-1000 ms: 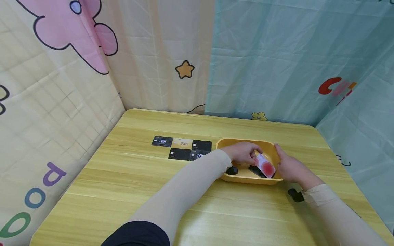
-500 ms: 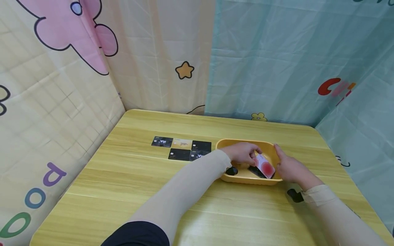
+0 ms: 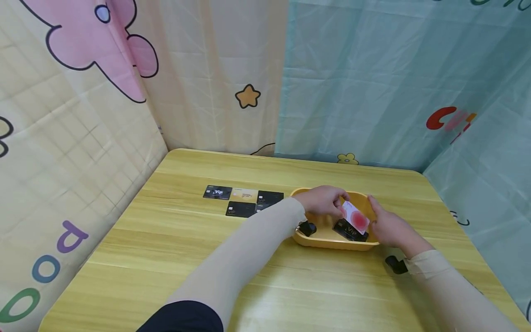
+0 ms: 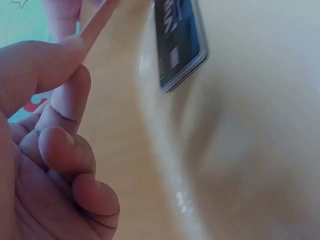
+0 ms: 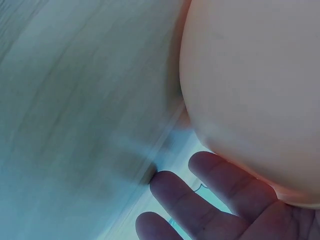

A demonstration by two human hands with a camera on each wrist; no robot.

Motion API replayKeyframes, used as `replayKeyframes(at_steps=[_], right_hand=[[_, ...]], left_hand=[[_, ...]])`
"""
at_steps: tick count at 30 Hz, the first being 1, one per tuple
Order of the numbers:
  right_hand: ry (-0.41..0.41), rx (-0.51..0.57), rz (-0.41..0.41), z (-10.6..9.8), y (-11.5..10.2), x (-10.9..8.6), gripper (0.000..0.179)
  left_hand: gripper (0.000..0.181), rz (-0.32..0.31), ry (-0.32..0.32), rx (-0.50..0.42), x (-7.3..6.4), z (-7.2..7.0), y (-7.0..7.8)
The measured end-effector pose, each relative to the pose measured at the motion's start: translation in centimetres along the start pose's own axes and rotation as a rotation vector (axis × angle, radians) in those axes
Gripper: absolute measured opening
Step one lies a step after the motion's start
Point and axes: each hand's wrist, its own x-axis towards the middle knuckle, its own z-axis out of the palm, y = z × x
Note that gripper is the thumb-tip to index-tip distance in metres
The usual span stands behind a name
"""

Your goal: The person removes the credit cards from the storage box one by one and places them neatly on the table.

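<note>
Starting with the head view: can now read VIP on the dark card [image 3: 350, 231], mostly covered half a second ago, after a small shift up and left by the pink-and-white card [image 3: 357, 216] and the left hand [image 3: 321, 201]. Can't spot much change in the right hand [image 3: 390, 227], same place at the right end of the yellow tub [image 3: 338, 246]. Pretty obvious pinch by left thumb and finger on the upper-left end of the pink-and-white card, inside the tub, toward its right side. Slanted long axis there, from those fingertips down toward the near right corner, red-circle face showing. Flatter slant for the dark card, just below. Off to the left on the table [image 3: 166, 258]: a gold card [image 3: 244, 195] plus four black cards [image 3: 240, 209], in two rows, the lower-right one mostly behind the cream left sleeve [image 3: 244, 258]. Also a black gadget [image 3: 307, 228] at the left wrist, blocking some of the tub's left end. Over to the left wrist view: nearly edge-on look at the pinched card, other fingers curled loosely below, plus layered edges at the dark card's corner. Last, right wrist view: just pale tub wall and fairly straight fingers, laid along it rather than clenched. Can't see the thumb there.
</note>
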Motion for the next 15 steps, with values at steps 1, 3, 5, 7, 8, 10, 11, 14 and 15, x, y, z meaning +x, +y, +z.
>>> replayKeyframes(at_steps=[1, 3, 5, 7, 8, 10, 11, 14, 15], right_hand=[[-0.001, 0.0, 0.003, 0.0, 0.0, 0.0, 0.075], [-0.003, -0.004, 0.004, 0.1, 0.1, 0.0, 0.074], [-0.001, -0.009, 0.006, 0.1, 0.1, 0.1, 0.074], [-0.002, -0.013, 0.009, 0.1, 0.1, 0.1, 0.074], [-0.002, -0.013, 0.012, 0.1, 0.1, 0.1, 0.074], [-0.003, -0.011, 0.017, 0.1, 0.1, 0.1, 0.073], [-0.006, -0.008, 0.019, 0.1, 0.1, 0.1, 0.073], [-0.012, -0.001, 0.02, 0.2, 0.1, 0.0, 0.073], [-0.011, 0.001, 0.017, 0.2, 0.1, 0.0, 0.074]], left_hand=[[0.054, -0.002, 0.009, 0.004, -0.2, -0.3, 0.0], [0.054, -0.003, 0.025, 0.014, -0.6, -0.8, 0.0], [0.054, 0.007, 0.038, 0.014, -1.1, -1.4, 0.0], [0.054, 0.015, 0.046, 0.01, -1.6, -1.9, 0.0], [0.054, 0.019, 0.049, 0.008, -1.8, -2.2, 0.0], [0.053, 0.024, 0.055, -0.001, -2.3, -2.6, -0.1], [0.054, 0.026, 0.057, -0.004, -2.5, -2.9, -0.1], [0.055, 0.024, 0.067, -0.025, -3.3, -3.5, -0.2], [0.056, 0.026, 0.072, -0.028, -3.5, -3.7, -0.2]])
